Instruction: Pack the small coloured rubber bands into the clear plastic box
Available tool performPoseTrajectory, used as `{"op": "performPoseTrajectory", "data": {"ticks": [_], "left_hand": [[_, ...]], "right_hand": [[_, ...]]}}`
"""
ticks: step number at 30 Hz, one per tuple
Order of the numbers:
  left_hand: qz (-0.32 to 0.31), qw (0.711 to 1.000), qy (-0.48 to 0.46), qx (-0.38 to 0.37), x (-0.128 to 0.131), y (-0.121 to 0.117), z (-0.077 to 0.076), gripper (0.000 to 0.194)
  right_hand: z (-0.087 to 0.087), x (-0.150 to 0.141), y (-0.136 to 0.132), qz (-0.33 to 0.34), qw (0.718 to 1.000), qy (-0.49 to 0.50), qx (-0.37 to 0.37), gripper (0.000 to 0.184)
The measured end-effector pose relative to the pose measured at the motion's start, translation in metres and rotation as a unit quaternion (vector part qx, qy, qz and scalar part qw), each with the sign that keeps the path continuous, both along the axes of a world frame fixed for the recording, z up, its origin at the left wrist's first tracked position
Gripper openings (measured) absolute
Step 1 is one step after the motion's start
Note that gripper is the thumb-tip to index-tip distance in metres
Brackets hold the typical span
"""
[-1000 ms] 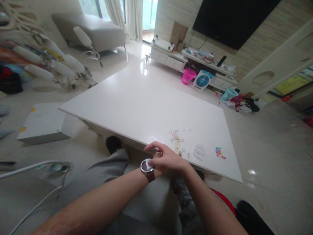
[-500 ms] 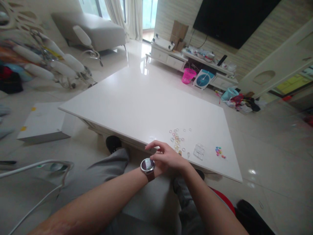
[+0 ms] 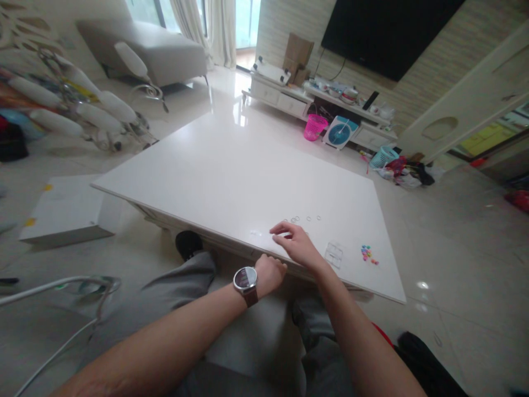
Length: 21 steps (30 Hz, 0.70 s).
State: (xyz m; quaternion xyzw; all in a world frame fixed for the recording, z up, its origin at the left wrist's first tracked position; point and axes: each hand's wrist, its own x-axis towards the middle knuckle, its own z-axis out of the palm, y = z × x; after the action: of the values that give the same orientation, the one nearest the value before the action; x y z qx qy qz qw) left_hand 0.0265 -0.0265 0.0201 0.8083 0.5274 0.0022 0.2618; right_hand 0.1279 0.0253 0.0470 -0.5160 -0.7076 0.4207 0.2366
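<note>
My left hand [image 3: 270, 273], with a round watch [image 3: 245, 278] on its wrist, is curled closed at the table's near edge. What its fingers hold, if anything, is hidden. Above and to the right, my right hand [image 3: 293, 242] hovers low over the white table [image 3: 239, 171], thumb and fingers apart, with nothing visible between them. It covers most of a scatter of thin small rings; a few rings [image 3: 308, 219] show beyond it. Right of this hand lies a clear plastic case [image 3: 333, 255]. Farther right is a cluster of small colourful pieces [image 3: 366, 253], too small to name.
A white box [image 3: 66, 207] stands on the floor at the left. Beyond the table are a pink basket [image 3: 315, 128], a blue and white fan [image 3: 340, 132] and a low TV cabinet [image 3: 273, 95]. My legs are under the near edge.
My right hand has moved off my left wrist, forward over the rings, and now covers most of them. The left hand stays near the table edge, its fingers now curled in view.
</note>
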Motion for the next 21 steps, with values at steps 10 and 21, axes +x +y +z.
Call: {"op": "performPoseTrajectory", "data": {"ticks": [10, 21], "left_hand": [[-0.103, 0.993, 0.064, -0.01, -0.034, 0.033, -0.019, 0.026], [-0.2, 0.976, -0.032, 0.082, -0.001, 0.024, -0.048, 0.051]], "right_hand": [[-0.057, 0.124, 0.038, -0.082, 0.93, -0.351, -0.076, 0.038], [-0.109, 0.112, 0.041, -0.097, 0.959, -0.264, -0.028, 0.024]]}}
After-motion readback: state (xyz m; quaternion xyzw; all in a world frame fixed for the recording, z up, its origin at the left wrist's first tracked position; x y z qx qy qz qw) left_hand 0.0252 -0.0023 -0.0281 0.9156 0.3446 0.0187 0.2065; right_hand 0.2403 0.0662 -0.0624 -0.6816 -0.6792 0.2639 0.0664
